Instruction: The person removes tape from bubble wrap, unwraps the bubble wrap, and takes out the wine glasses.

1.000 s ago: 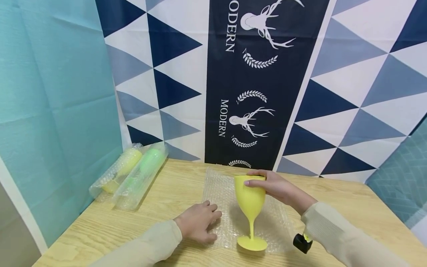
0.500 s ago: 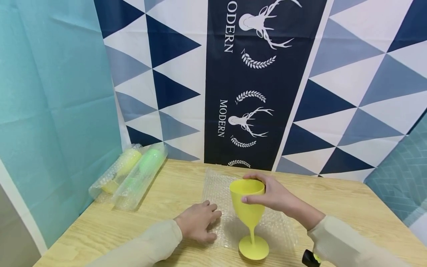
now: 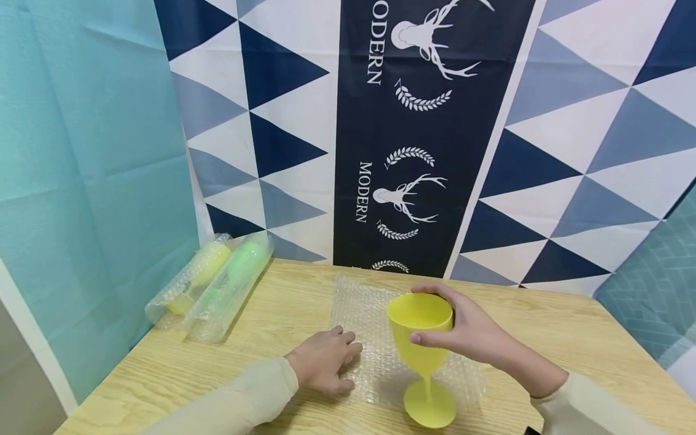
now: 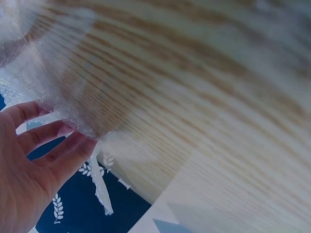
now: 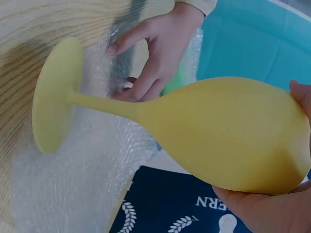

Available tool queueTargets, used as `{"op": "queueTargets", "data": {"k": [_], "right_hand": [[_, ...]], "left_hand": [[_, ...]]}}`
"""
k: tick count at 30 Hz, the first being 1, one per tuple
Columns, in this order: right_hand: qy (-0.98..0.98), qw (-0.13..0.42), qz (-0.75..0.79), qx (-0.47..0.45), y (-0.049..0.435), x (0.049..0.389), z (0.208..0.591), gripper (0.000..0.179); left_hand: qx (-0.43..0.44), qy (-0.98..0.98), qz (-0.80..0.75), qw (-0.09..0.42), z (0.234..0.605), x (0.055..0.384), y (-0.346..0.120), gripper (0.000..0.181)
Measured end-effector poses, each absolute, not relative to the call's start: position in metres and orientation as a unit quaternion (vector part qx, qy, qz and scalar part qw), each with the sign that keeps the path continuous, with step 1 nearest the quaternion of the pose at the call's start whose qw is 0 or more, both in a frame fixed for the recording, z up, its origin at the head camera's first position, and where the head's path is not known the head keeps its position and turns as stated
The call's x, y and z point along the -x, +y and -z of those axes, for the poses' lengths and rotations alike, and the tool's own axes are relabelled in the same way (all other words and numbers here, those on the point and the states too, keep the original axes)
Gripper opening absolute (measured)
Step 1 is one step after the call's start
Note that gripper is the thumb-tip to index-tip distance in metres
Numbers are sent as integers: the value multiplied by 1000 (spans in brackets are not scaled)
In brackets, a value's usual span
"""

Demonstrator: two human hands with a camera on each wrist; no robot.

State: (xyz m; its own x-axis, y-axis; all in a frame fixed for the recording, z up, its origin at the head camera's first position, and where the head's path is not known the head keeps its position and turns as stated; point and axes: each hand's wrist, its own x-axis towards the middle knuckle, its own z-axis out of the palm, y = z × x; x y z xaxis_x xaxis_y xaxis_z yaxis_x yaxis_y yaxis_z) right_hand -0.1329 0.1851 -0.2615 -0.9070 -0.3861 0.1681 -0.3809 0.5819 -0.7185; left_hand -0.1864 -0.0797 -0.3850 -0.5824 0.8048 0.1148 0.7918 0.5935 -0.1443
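Observation:
My right hand (image 3: 475,332) grips a yellow plastic goblet (image 3: 421,360) around its bowl, thumb in front and fingers behind. The goblet stands nearly upright over the near part of a flat bubble wrap sheet (image 3: 370,314), rim toward me. In the right wrist view the goblet's bowl, stem and round foot (image 5: 57,97) show from the side, over the sheet. My left hand (image 3: 323,362) rests at the sheet's left edge, fingers spread and slightly bent. Its fingertips touch the clear wrap (image 4: 58,97) in the left wrist view.
At the back left of the wooden table (image 3: 288,302) lie two bubble-wrapped bundles, a yellow one (image 3: 209,266) and a green one (image 3: 239,272). A patterned cloth (image 3: 293,199) hangs behind the table, a teal curtain (image 3: 98,181) at the left.
My right hand has carried the goblet a little to the right and toward me. The goblet's rim has tipped toward me, so its inside now shows. My left hand stays where it was.

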Motion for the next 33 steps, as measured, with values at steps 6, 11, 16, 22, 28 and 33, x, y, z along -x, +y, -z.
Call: {"op": "queueTargets", "data": {"k": [6, 11, 16, 22, 28, 33], "right_hand": [[889, 4, 406, 211, 190, 122, 256, 69], [899, -17, 384, 211, 199, 118, 252, 69], [908, -32, 366, 201, 210, 118, 250, 70], [918, -49, 350, 181, 224, 119, 249, 72], [927, -72, 330, 162, 239, 123, 247, 71], [936, -90, 311, 139, 253, 127, 244, 70]], "left_hand": [[448, -890, -38, 78, 383, 186, -80, 40], [445, -892, -41, 75, 382, 185, -79, 42], [442, -893, -44, 73, 381, 185, -79, 44], [441, -893, -48, 69, 381, 185, -79, 45], [443, -893, -46, 67, 382, 185, -78, 44], [446, -892, -40, 69, 382, 186, -79, 41]]}}
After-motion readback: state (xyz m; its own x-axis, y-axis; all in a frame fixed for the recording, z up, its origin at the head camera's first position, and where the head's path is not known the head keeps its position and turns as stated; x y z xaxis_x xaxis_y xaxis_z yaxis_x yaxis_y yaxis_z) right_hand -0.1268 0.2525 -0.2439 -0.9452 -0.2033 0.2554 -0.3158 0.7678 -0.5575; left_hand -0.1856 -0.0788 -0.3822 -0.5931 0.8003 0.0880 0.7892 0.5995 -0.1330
